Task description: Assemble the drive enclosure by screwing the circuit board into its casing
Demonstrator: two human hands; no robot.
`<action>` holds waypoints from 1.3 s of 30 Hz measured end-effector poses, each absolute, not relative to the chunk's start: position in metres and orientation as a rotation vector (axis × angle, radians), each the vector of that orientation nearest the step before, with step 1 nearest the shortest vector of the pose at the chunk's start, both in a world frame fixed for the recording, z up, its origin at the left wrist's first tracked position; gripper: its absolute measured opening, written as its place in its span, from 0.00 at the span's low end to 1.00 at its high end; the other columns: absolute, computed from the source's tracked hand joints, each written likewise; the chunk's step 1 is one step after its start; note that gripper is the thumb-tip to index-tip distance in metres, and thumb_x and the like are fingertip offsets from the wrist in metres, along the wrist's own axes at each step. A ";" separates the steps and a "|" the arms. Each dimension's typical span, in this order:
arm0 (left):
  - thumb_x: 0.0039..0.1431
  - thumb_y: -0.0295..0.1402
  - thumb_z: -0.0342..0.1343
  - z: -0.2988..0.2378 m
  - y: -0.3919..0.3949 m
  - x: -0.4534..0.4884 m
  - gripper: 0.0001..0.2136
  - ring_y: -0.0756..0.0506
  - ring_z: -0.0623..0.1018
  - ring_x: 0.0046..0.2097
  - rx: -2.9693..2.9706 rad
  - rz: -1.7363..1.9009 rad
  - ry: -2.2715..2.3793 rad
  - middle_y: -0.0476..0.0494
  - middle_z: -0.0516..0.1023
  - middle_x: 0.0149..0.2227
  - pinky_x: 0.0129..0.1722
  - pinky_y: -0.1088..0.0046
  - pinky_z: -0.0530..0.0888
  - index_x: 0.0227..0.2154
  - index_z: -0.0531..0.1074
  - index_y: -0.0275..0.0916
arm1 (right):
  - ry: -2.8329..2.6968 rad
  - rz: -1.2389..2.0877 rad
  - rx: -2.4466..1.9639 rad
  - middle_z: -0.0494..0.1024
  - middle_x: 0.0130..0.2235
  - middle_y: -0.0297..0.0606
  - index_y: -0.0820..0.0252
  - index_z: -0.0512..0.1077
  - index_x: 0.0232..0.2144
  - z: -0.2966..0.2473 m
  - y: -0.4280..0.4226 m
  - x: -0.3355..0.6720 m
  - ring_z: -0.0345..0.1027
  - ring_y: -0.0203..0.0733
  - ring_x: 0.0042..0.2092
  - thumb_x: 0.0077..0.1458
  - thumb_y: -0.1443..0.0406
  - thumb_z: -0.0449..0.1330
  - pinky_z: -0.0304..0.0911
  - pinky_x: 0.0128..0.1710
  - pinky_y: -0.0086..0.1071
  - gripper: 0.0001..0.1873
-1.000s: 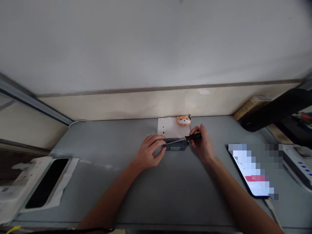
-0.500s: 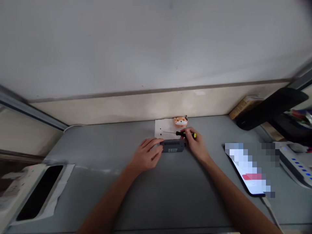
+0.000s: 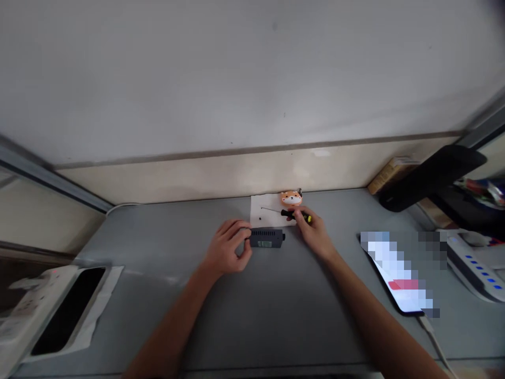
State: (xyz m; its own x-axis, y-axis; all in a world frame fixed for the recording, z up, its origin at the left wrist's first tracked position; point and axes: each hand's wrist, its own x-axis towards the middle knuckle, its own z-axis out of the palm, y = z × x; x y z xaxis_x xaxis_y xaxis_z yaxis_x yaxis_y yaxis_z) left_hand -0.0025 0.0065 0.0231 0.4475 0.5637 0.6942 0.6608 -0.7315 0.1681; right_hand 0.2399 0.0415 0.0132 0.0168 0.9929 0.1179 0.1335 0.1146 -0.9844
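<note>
My left hand (image 3: pixel 230 246) grips the left end of a small dark grey box (image 3: pixel 267 238), which has a row of vent slots and a pale label. A short black stub sticks out of the box's right end. In my right hand (image 3: pixel 311 231) is a thin screwdriver (image 3: pixel 295 215) with a black and yellow handle, its shaft pointing left. The screwdriver's tip is over a white sheet of paper (image 3: pixel 272 202), at one of two tiny dark pieces there. The other dark piece (image 3: pixel 260 218) lies nearer the box.
An orange and white animal-faced case (image 3: pixel 291 198) sits on the paper's back right corner. To the right are a lit phone (image 3: pixel 406 284) on a cable, a power strip (image 3: pixel 473 263) and a black cylinder (image 3: pixel 430 179). A dark-screened phone (image 3: pixel 69 310) lies at left.
My left hand has shifted the box to the left, away from my right hand. The screwdriver's tip has moved slightly left and up, reaching the farther dark piece.
</note>
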 end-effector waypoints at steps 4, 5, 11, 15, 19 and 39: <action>0.59 0.25 0.52 0.025 0.003 0.003 0.09 0.41 0.80 0.44 -2.539 -1.138 -1.081 0.41 0.81 0.41 0.44 0.61 0.75 0.40 0.72 0.42 | -1.043 1.153 -1.223 0.74 0.24 0.33 0.57 0.76 0.31 0.022 0.042 0.245 0.55 0.34 0.22 0.50 0.41 0.61 0.50 0.21 0.29 0.26; 0.60 0.25 0.53 0.025 0.001 0.007 0.09 0.41 0.80 0.45 -2.534 -1.124 -1.072 0.42 0.82 0.42 0.46 0.62 0.74 0.41 0.72 0.42 | -0.972 1.179 -1.191 0.73 0.22 0.32 0.57 0.75 0.29 0.023 0.042 0.247 0.54 0.33 0.21 0.48 0.42 0.63 0.49 0.20 0.29 0.24; 0.66 0.26 0.56 0.018 -0.004 0.028 0.06 0.45 0.82 0.44 -2.411 -1.068 -1.049 0.47 0.84 0.40 0.51 0.65 0.71 0.40 0.75 0.43 | -0.764 1.229 -0.983 0.68 0.21 0.33 0.57 0.69 0.17 0.030 0.041 0.261 0.55 0.31 0.20 0.39 0.54 0.67 0.46 0.17 0.27 0.15; 0.66 0.25 0.57 0.015 -0.004 0.030 0.05 0.46 0.82 0.44 -2.376 -1.094 -1.023 0.46 0.85 0.41 0.51 0.66 0.70 0.41 0.75 0.41 | -0.814 1.234 -0.932 0.67 0.21 0.35 0.57 0.69 0.15 0.033 0.039 0.268 0.55 0.32 0.20 0.37 0.59 0.65 0.43 0.15 0.28 0.11; 0.66 0.25 0.57 0.015 -0.004 0.030 0.05 0.45 0.82 0.44 -2.381 -1.083 -1.019 0.46 0.85 0.41 0.51 0.66 0.70 0.41 0.75 0.41 | -0.859 1.258 -0.941 0.65 0.20 0.36 0.57 0.71 0.14 0.036 0.038 0.268 0.55 0.34 0.20 0.37 0.59 0.63 0.41 0.15 0.29 0.10; 0.69 0.24 0.52 0.011 -0.009 0.037 0.10 0.44 0.80 0.49 -2.460 -1.052 -1.018 0.44 0.83 0.44 0.51 0.64 0.71 0.46 0.76 0.42 | -0.848 1.194 -1.052 0.66 0.21 0.33 0.56 0.68 0.17 0.027 0.042 0.264 0.54 0.33 0.20 0.40 0.54 0.62 0.44 0.16 0.30 0.14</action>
